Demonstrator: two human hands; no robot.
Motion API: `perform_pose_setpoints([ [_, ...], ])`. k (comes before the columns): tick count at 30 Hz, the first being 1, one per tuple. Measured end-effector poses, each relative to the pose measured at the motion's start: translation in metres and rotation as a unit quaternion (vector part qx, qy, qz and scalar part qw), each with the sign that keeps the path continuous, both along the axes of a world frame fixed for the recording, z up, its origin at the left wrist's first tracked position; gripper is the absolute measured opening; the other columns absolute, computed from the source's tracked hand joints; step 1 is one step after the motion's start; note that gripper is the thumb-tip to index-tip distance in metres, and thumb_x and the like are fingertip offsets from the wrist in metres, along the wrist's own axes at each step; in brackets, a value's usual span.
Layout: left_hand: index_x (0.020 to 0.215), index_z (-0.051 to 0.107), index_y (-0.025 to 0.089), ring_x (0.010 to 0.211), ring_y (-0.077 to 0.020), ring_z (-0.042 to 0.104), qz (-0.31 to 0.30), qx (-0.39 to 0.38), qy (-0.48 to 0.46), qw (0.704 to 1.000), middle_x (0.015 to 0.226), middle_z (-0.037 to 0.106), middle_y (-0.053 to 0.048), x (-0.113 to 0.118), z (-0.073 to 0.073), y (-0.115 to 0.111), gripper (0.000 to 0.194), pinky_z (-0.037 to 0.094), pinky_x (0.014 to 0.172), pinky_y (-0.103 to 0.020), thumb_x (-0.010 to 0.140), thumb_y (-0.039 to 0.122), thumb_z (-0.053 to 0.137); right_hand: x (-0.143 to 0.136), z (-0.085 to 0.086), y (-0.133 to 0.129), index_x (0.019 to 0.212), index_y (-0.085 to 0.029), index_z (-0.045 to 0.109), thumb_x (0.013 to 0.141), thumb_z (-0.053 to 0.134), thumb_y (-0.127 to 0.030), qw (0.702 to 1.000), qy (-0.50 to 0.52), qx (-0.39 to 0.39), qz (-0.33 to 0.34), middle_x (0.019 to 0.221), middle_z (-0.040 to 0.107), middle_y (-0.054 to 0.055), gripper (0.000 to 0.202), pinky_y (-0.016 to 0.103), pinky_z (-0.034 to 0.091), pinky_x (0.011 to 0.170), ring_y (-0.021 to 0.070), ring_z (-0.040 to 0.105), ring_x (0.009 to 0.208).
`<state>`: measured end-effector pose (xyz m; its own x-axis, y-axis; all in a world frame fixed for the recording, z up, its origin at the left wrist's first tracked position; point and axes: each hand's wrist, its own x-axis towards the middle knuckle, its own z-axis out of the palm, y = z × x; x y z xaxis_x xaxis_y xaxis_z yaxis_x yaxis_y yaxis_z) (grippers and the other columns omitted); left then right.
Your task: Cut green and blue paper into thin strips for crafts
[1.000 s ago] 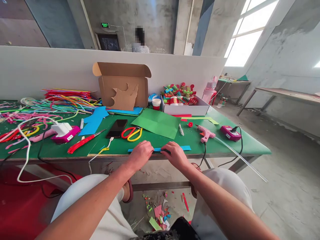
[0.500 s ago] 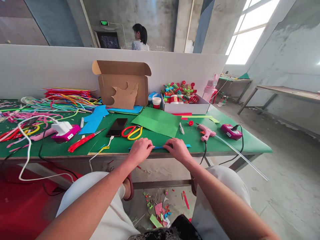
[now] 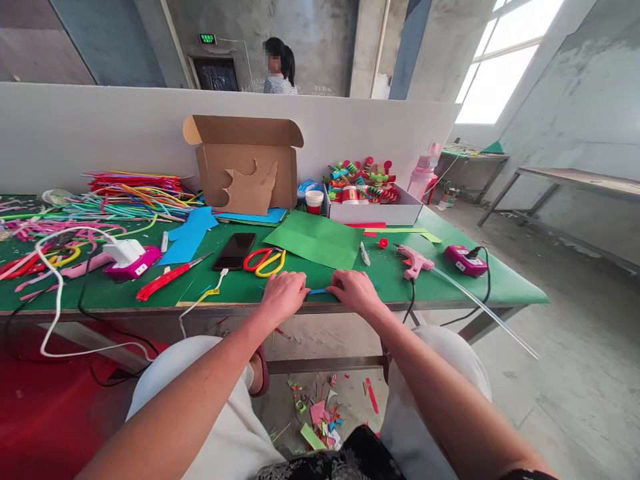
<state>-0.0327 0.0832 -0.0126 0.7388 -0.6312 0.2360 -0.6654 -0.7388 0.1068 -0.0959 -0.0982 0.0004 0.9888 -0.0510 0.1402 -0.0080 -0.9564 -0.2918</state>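
A narrow blue paper strip [image 3: 318, 291] stretches between my two hands at the front edge of the green table. My left hand [image 3: 283, 295] is closed on its left part, thumb and fingers pinched together. Towards its right part, my right hand [image 3: 354, 291] pinches it in the same way. Most of the strip is covered by my fingers. Just beyond my hands lies a sheet of green paper [image 3: 314, 239]. Scissors [image 3: 270, 261] with red and yellow handles rest beyond my left hand, beside a dark phone [image 3: 235, 251].
A pink glue gun [image 3: 415, 261] with a long clear stick lies to the right. On the left are a red-handled knife [image 3: 167, 281], a white cable and a pile of pipe cleaners [image 3: 135, 200]. An open cardboard box [image 3: 215, 167] and a white box [image 3: 375, 213] stand behind.
My hands still hold the blue strip near the table edge. Its ends beyond my hands show less clearly now. The view has shifted slightly.
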Motion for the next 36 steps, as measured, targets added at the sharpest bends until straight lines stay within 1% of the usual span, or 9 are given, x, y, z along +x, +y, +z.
perform_pose_setpoints([
  [3,0.091,0.063,0.02,0.094,-0.0228,0.057,-0.061,-0.001,-0.03,0.998,0.097,0.067,-0.007,-0.008,0.007,0.001,0.008,0.039,0.079,-0.035,0.092,0.021,0.055,0.0,0.001,0.0,0.074,-0.022,0.062,0.085,0.073,-0.029,1.0,0.003,-0.003,0.002,0.076,0.07,0.0,0.017,0.028,0.032,0.067,0.018,0.062,0.076],
  [6,0.095,0.065,0.019,0.1,-0.0231,0.053,-0.159,0.005,-0.059,0.986,0.103,0.066,-0.008,-0.017,0.008,0.0,0.021,0.039,0.083,-0.035,0.094,0.012,0.045,0.0,0.001,0.001,0.074,-0.021,0.062,0.086,0.072,-0.028,1.0,0.002,-0.007,0.004,0.076,0.071,0.001,0.016,0.029,0.032,0.067,0.0188,0.063,0.078],
  [8,0.095,0.066,0.017,0.101,-0.024,0.052,-0.183,0.02,-0.075,0.98,0.102,0.066,-0.009,-0.023,0.006,-0.002,0.024,0.039,0.085,-0.037,0.094,0.009,0.043,0.0,0.001,0.001,0.074,-0.021,0.062,0.087,0.071,-0.027,1.0,0.0,-0.009,0.006,0.077,0.071,0.002,0.016,0.029,0.032,0.067,0.0193,0.063,0.08],
  [11,0.094,0.066,0.016,0.101,-0.025,0.05,-0.182,0.05,-0.103,0.976,0.097,0.066,-0.009,-0.029,0.001,-0.004,0.024,0.038,0.087,-0.039,0.095,0.009,0.044,0.0,0.001,0.001,0.075,-0.021,0.063,0.086,0.071,-0.027,1.0,-0.002,-0.008,0.009,0.08,0.073,0.003,0.015,0.029,0.033,0.068,0.0201,0.064,0.082],
  [16,0.094,0.066,0.015,0.091,-0.0241,0.05,-0.161,0.07,-0.131,0.976,0.091,0.064,-0.009,-0.037,-0.004,-0.008,0.027,0.038,0.079,-0.037,0.095,0.007,0.04,-0.002,0.004,-0.009,0.073,-0.02,0.065,0.084,0.074,-0.026,1.0,-0.001,0.008,0.007,0.08,0.073,0.002,0.015,0.028,0.035,0.07,0.0186,0.065,0.079],
  [25,0.08,0.062,0.015,0.083,-0.0241,0.05,-0.161,0.073,-0.16,0.971,0.082,0.06,-0.008,-0.039,-0.004,-0.011,0.026,0.038,0.075,-0.037,0.084,-0.004,0.044,-0.022,-0.002,-0.068,0.075,-0.018,0.07,0.083,0.07,-0.024,0.997,-0.003,0.08,-0.019,0.072,0.071,-0.001,0.01,0.023,0.039,0.065,0.0138,0.061,0.069],
  [27,0.087,0.065,0.013,0.084,-0.0246,0.051,-0.165,0.069,-0.161,0.971,0.084,0.061,-0.008,-0.04,-0.004,-0.01,0.027,0.039,0.075,-0.037,0.084,-0.004,0.044,-0.026,-0.004,-0.075,0.076,-0.018,0.071,0.083,0.068,-0.023,0.997,-0.007,0.075,-0.031,0.073,0.071,-0.001,0.009,0.023,0.04,0.065,0.0141,0.061,0.07],
  [31,0.117,0.063,0.011,0.09,-0.0254,0.054,-0.166,0.075,-0.173,0.968,0.094,0.064,-0.01,-0.041,-0.006,-0.012,0.042,0.04,0.078,-0.038,0.084,-0.004,0.042,-0.031,-0.004,-0.078,0.08,-0.019,0.071,0.085,0.065,-0.02,0.997,-0.011,0.051,-0.053,0.074,0.071,-0.001,0.007,0.025,0.042,0.068,0.0147,0.062,0.07],
  [36,0.114,0.066,0.013,0.09,-0.0253,0.055,-0.149,0.102,-0.151,0.972,0.095,0.064,-0.011,-0.044,-0.003,-0.016,0.044,0.041,0.078,-0.039,0.084,-0.005,0.039,-0.035,0.004,-0.073,0.088,-0.019,0.072,0.085,0.065,-0.017,0.995,-0.03,0.001,-0.097,0.081,0.072,0.005,0.008,0.036,0.043,0.086,0.0229,0.064,0.085],
])
